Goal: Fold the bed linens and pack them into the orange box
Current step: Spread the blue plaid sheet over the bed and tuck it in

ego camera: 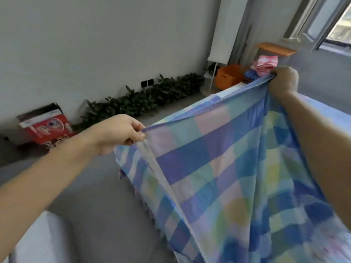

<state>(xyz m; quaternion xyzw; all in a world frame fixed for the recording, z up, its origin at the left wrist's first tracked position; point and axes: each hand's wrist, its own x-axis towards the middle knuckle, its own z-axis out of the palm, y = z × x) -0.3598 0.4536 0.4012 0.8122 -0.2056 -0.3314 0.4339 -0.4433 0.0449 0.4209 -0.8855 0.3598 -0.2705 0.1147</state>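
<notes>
Checked sheet (pixel 218 168), blue/pink/green squares, is held up in the air over the bed (pixel 228 92) and hangs down from both hands. Left hand (pixel 123 130): arm stretched forward, fingers curled, thumb and fingers pinching the sheet's top left corner. Right hand (pixel 283 80): raised higher and further out, fist clamped on the bunched top edge. The edge runs taut between the two hands. Orange box (pixel 228 74) sits past the bed's far end, apart from the sheet, with folded pink linens (pixel 266 62) just beside it. Red carton (pixel 45 128) stands by the left wall, print too blurred to read.
</notes>
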